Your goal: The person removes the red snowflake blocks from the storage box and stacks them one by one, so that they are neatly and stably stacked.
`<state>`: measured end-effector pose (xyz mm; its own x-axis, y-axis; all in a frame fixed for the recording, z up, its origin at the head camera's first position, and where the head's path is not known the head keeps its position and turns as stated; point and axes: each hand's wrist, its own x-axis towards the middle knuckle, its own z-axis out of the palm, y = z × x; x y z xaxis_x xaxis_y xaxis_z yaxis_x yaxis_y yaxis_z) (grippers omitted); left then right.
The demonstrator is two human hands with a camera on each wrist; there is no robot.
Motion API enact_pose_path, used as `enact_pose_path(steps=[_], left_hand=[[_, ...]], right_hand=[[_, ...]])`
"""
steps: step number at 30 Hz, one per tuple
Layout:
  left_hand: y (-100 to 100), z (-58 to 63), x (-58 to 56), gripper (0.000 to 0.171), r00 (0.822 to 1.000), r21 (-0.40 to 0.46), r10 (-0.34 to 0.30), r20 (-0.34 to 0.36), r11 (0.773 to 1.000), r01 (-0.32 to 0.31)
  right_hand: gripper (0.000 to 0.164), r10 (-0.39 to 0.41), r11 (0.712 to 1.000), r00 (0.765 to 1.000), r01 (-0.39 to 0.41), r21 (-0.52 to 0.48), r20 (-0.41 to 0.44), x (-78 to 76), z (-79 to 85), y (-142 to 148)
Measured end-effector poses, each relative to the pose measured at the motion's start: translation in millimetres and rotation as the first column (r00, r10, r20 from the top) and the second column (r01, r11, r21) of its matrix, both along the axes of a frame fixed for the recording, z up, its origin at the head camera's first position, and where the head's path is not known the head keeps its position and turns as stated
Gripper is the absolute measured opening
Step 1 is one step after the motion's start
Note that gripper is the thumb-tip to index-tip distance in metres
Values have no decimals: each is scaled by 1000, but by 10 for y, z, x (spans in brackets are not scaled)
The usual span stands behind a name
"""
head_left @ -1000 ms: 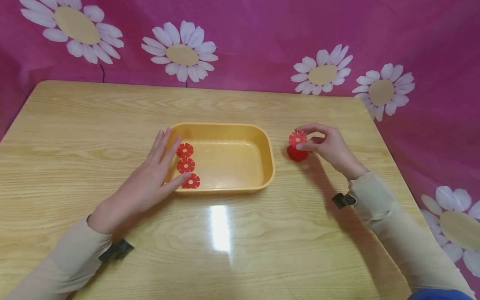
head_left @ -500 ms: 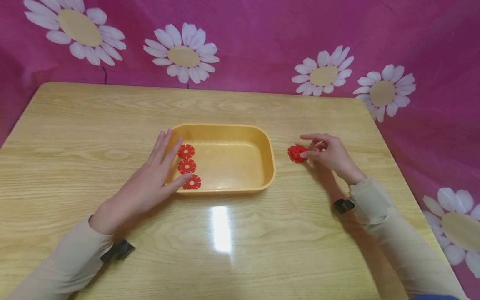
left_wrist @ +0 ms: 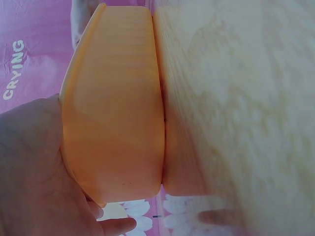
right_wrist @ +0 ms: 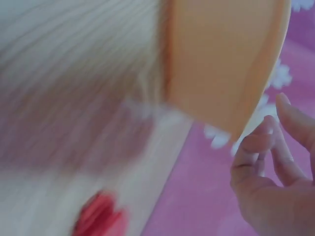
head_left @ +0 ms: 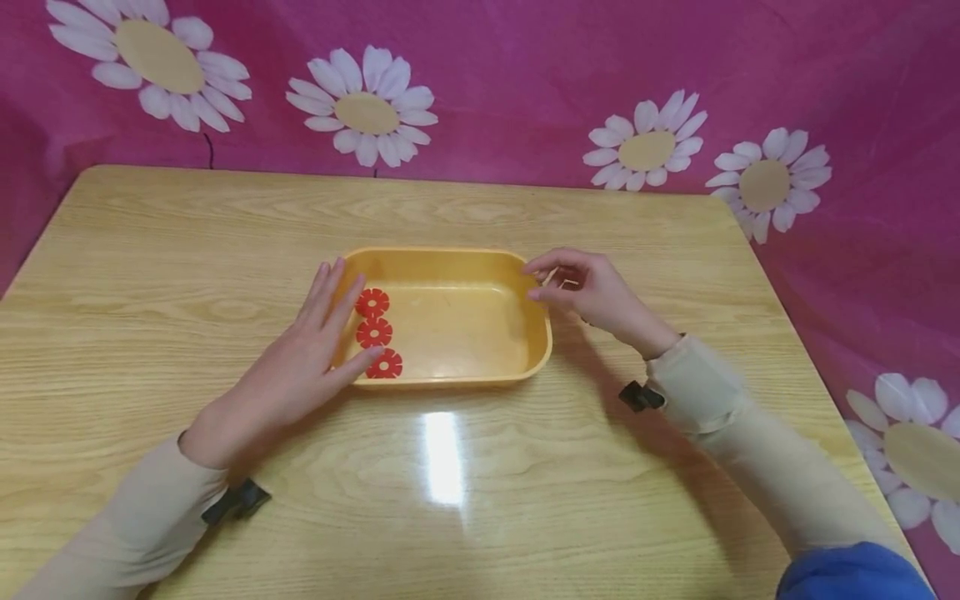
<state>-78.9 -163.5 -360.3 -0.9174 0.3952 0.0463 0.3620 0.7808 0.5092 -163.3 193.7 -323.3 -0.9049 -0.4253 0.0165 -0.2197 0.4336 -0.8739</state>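
A yellow plastic tray [head_left: 457,333] stands on the table. Inside it, along the left side, lie 3 red notched discs [head_left: 374,333] with central holes, in a row. My left hand [head_left: 288,375] rests over the tray's left end with straight fingers, the thumb over the near rim. At the opposite end is my right hand [head_left: 600,292], its fingertips by the right rim, thumb and fingers apart with nothing seen between them. The right wrist view shows a blurred pile of red discs [right_wrist: 101,216] on the table; in the head view that hand hides it.
The wooden table [head_left: 450,542] has its far edge against a pink cloth [head_left: 510,83] printed with white daisies. Dark straps [head_left: 641,396] show at both wrists. Something blue [head_left: 855,571] lies at the lower right, over the right sleeve.
My right hand first held a red disc upright above the red pile. It let go, the disc lying on the pile, and moved left to the tray's rim. My left hand stayed put.
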Motion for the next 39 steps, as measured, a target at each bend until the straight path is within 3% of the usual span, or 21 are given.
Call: enact_pose_path(steps=[5,10,19,23,26,30,34,39], left_hand=[[7,2,-3,94,1000,2,1,5,1000,-1],[17,22,0,92,1000,-10,-10,12,1000,10],[17,32,-6,91,1000,-13,-15,12,1000,15],[7,34,-8,91,1000,-8,-15,7,1000,15],[4,38,-8,91,1000,-7,-18,5,1000,18],[9,41,-7,91,1000,-10,-19,10,1000,19],[11,38,-6,89,1000,-17,-16,14,1000,16],[10,35,-4,88,1000,-18,-14,15,1000,14]], right_hand=[[27,134,991,991,-134,0,-27,-4,-5,-432],[27,273,962,961,-272,24,-51,30,-99,-847],[31,461,880,883,-467,87,83,139,-264,-1369],[35,526,831,845,-534,154,94,164,-303,-1480],[36,553,799,830,-553,236,75,167,-323,-1519],[32,556,777,829,-540,324,49,168,-334,-1537],[28,540,771,842,-504,390,20,186,-327,-1547],[28,552,769,833,-492,408,-34,215,-309,-1545]])
